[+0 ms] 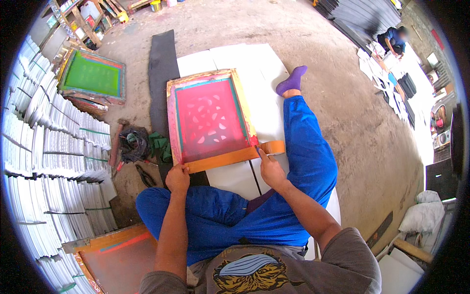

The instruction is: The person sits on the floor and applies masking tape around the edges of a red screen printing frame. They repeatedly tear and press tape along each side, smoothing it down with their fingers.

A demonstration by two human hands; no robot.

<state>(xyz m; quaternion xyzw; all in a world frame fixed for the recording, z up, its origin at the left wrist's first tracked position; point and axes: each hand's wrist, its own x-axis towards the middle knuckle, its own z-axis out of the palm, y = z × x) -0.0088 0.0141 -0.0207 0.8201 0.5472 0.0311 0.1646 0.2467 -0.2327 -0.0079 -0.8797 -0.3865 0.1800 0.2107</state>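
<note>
A wooden screen-printing frame (211,113) with pink mesh and pale leaf-like shapes lies on white sheets between my legs. A strip of brown packing tape (220,159) runs along its near edge. My left hand (177,178) pinches the strip's left end at the frame's near left corner. The tape roll (272,147) sits at the strip's right end, by my thigh. My right hand (272,170) is closed just below the roll, with a small dark blue tool (257,150) at its fingertips against the tape. The tool's exact kind is too small to tell.
Tall bundled stacks of white sheets (46,152) stand along the left. A green-meshed frame (95,76) lies behind them, and another frame (117,257) is beside my left knee. A black plastic bag (134,143) rests on the floor. Another person (393,40) works at far right.
</note>
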